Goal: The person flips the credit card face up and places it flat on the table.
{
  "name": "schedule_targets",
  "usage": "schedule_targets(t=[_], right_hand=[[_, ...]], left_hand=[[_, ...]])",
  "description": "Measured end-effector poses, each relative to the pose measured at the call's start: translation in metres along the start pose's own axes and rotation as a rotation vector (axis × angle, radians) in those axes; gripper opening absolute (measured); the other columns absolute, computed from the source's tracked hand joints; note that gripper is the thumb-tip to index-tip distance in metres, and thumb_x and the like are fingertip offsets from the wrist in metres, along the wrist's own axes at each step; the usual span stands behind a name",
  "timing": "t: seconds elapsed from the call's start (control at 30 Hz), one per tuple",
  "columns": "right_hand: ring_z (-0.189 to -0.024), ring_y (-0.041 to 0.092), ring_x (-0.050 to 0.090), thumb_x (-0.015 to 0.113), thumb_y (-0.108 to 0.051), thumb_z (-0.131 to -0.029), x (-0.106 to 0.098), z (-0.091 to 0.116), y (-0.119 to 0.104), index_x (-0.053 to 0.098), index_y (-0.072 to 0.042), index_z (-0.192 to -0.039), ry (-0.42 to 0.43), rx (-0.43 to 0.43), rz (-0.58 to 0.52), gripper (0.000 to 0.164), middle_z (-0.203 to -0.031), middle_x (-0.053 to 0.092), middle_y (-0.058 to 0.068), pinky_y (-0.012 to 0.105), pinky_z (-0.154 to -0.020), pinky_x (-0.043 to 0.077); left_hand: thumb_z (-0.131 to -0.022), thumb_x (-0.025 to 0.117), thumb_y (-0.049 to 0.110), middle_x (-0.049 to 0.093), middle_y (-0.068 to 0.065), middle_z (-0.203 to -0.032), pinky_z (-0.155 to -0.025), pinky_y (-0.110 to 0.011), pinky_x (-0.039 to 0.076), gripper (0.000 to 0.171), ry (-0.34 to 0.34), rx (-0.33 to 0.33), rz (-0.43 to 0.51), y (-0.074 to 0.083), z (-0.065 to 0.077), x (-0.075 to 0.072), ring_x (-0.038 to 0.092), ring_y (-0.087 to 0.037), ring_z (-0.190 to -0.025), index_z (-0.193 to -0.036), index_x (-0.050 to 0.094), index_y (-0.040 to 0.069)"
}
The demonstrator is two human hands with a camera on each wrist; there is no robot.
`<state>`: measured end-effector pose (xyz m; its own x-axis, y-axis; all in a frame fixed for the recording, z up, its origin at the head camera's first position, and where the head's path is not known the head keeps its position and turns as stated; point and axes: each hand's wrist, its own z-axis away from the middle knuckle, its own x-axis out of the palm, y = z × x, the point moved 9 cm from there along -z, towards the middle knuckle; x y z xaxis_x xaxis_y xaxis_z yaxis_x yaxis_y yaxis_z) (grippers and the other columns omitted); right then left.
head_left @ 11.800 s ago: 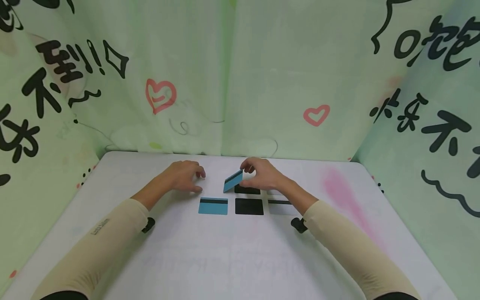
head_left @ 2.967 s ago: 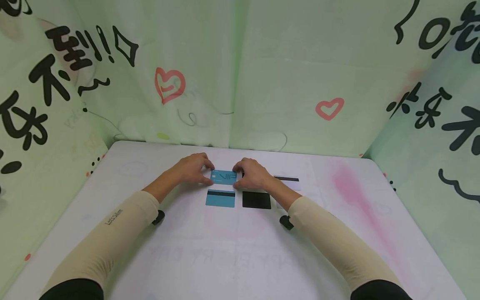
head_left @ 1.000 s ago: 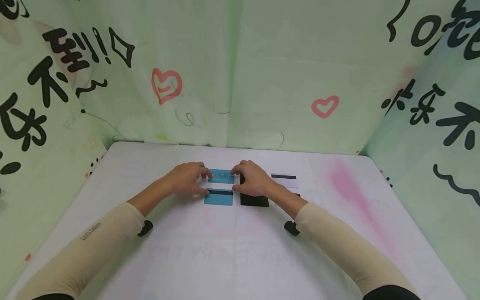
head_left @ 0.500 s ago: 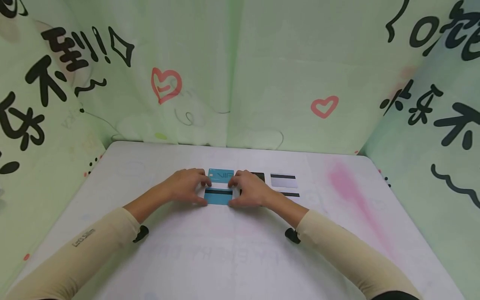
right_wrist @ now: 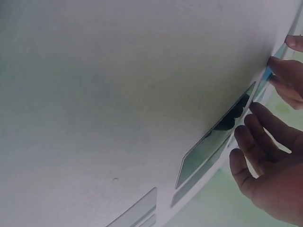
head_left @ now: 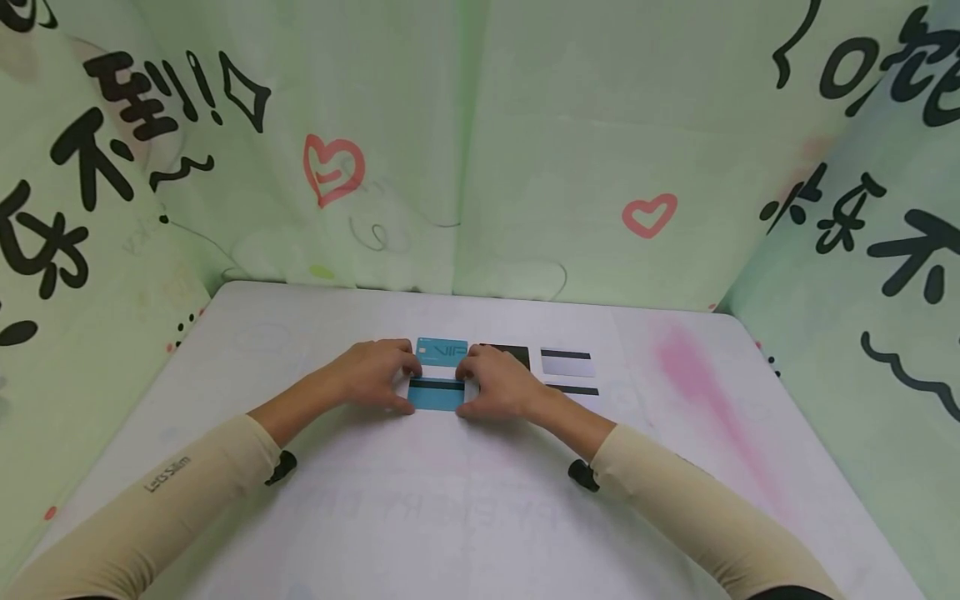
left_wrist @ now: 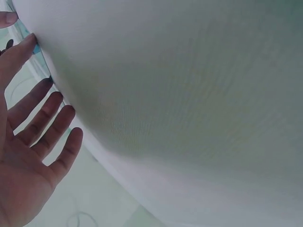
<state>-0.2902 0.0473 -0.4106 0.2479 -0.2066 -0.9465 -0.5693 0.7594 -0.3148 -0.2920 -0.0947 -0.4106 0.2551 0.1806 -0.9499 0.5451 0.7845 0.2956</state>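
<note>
Table: white [head_left: 465,533], a pink smear [head_left: 686,375] on its right part.
Walls: pale green cloth [head_left: 555,125] behind and at both sides, with black lettering [head_left: 89,175] and red hearts [head_left: 307,167].
Near blue card: [head_left: 437,396] flat on the table, stripe side up, between the hands, directly in front of the far blue card [head_left: 441,352].
Left hand: [head_left: 377,375] thumb and forefinger at the near blue card's left corners; other fingers spread, relaxed.
Right hand: [head_left: 497,382] the same at its right corners, fingers loosely bent.
Since the earliest frame: the right hand then held a blue card tilted in the air; now both blue cards lie flat, the far one showing "VIP".
Since a second ago: both hands have come nearer, down to the near blue card.
Cards: six in two rows; two blue, two black (far [head_left: 521,356], near [right_wrist: 194,163]), two white (far [head_left: 567,367], near [head_left: 587,391]).
Hearts: two.
Sleeves: two, beige [head_left: 198,492].
</note>
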Motion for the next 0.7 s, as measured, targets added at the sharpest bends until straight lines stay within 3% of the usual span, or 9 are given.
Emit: schedule_targets(t=[0.27,0.7], right_hand=[[-0.1,0.019,0.057,0.084,-0.037,-0.082,0.0007,-0.0017,-0.0004,0.073,-0.01,-0.118,-0.009,0.009,0.005,0.046,-0.109,0.062,0.003,0.036,-0.091,0.051],[-0.099,0.017,0.055,0.084,-0.037,-0.08,0.0014,-0.0055,0.0014,0.07,-0.011,-0.112,-0.035,0.022,0.002,0.043,-0.103,0.059,0.001,0.035,-0.088,0.049]], left_hand=[[-0.078,0.091,0.04,0.061,0.002,-0.106,-0.081,-0.032,0.049,0.047,-0.012,-0.013,0.013,-0.0004,-0.0012,0.0011,0.056,-0.015,-0.093,-0.115,0.076,0.015],[-0.078,0.087,0.043,0.06,0.003,-0.106,-0.085,-0.034,0.052,0.042,0.0,0.011,-0.052,0.0016,-0.0042,0.0037,0.057,-0.013,-0.096,-0.108,0.073,0.017]])
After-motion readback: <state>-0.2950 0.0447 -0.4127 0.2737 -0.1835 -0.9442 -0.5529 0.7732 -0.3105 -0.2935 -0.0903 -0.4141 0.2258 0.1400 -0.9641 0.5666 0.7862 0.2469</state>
